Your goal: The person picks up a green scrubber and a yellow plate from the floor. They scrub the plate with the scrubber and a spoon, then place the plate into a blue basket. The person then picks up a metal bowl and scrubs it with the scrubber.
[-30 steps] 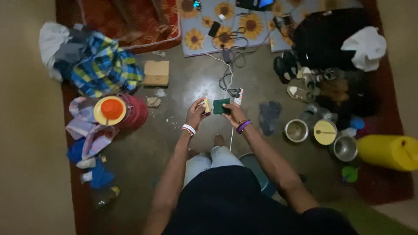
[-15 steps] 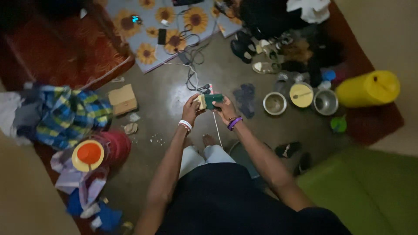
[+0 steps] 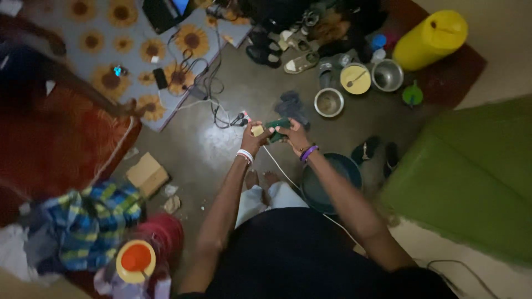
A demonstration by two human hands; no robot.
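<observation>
Left hand: the left hand (image 3: pixel 254 139) is raised in front of the body, just left of picture centre, its fingers clamped on a small pale yellow block (image 3: pixel 257 130).
Right hand: the right hand (image 3: pixel 293 134) sits just beside the left, at its 3 o'clock, fingers closed around a dark green sponge (image 3: pixel 276 125).
Block and sponge: the two are held close together between the hands, above the bare floor (image 3: pixel 205 149); whether they touch cannot be told.
Wrists: a white band (image 3: pixel 244 155) on the left wrist, a purple band (image 3: pixel 309 153) on the right.
Below the hands: bare feet (image 3: pixel 260 179) at 6 o'clock, with a dark round basin (image 3: pixel 332 169) at 4 o'clock beside the right forearm.
Cord: a white cord (image 3: pixel 280 170) runs across the floor under the hands toward a tangle of cables (image 3: pixel 208 83) at 11 o'clock.
At 1 o'clock: a metal pot (image 3: pixel 329 102), a yellow lid (image 3: pixel 355 78) and a second metal pot (image 3: pixel 387 75) in a row, a yellow jerrycan (image 3: pixel 429 39) beyond them.
At 3 o'clock: a green cushion (image 3: pixel 476 177).
At 10 o'clock: a sunflower-print mat (image 3: pixel 111 61).
At 8 o'clock: a cardboard box (image 3: pixel 147 174), and further down a checked cloth (image 3: pixel 91 224) and a red bucket with an orange lid (image 3: pixel 136 259).
</observation>
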